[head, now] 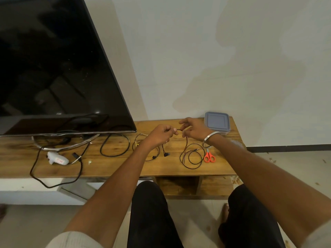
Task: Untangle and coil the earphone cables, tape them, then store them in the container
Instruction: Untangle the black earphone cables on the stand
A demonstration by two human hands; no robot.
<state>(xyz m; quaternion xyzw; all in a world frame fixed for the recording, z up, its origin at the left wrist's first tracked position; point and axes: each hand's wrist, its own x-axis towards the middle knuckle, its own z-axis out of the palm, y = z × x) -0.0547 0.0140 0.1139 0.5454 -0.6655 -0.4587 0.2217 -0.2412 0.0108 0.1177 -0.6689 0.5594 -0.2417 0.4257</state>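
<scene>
Head view: the left hand (159,136) and right hand (194,130) are raised just above the tabletop (114,167), each pinching a short stretch of thin black earphone cable (186,142) between thumb and fingers, probably to keep it taut while a tangle is worked loose. From the right hand the cable drops into loose loops near the tabletop's front right; from the left, earbuds (165,154) dangle. Scissors (209,157) lie just beside those loops, ready for cutting tape, I judge. A lidded container (217,125) waits at the back right corner. Other cables (114,144) lie left, toward the TV (53,68). No tape roll can be made out, and the left forearm hides part of another earphone.
</scene>
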